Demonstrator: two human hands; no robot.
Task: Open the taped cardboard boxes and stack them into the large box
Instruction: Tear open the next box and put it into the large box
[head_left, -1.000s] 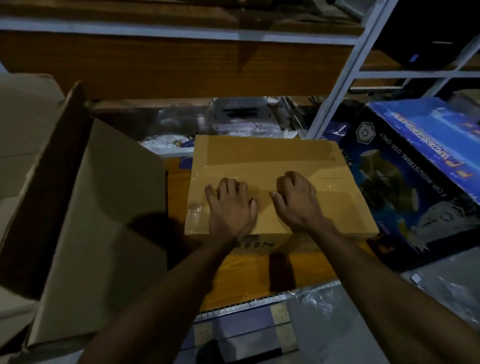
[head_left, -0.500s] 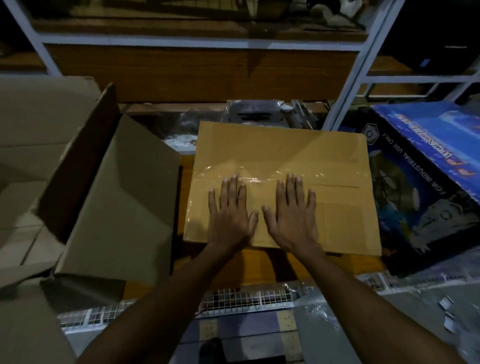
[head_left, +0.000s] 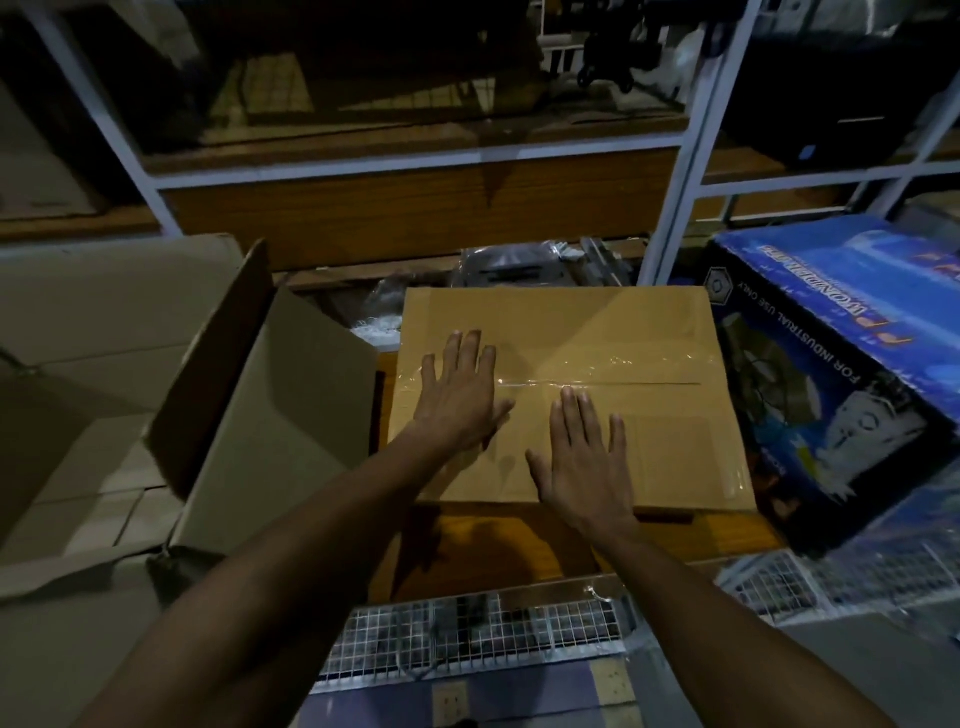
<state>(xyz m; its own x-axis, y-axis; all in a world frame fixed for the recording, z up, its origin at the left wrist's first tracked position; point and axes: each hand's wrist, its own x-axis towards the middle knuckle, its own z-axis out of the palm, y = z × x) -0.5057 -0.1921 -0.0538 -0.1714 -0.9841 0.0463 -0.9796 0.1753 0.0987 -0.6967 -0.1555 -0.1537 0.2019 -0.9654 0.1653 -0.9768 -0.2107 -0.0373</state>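
A flat brown cardboard box (head_left: 649, 338) lies in front of me on a wooden shelf board, with clear tape (head_left: 613, 382) running across its top seam. My left hand (head_left: 460, 397) rests palm down on the box's left part, fingers spread over the tape. My right hand (head_left: 584, 460) lies flat on the near half, fingertips just below the seam. Neither hand holds anything. To the left stands the large box (head_left: 291, 415), open, one flap raised beside the taped box.
A blue printed carton (head_left: 841, 374) leans at the right, touching the taped box's edge. White shelf uprights (head_left: 675, 197) rise behind. Plastic-wrapped items (head_left: 514, 267) lie beyond the box. A wire grid panel (head_left: 467, 639) sits below the board's near edge.
The curled right fingers flattened onto the box. My left hand has since slid farther forward over the tape, while my right hand has drawn back toward the near edge.
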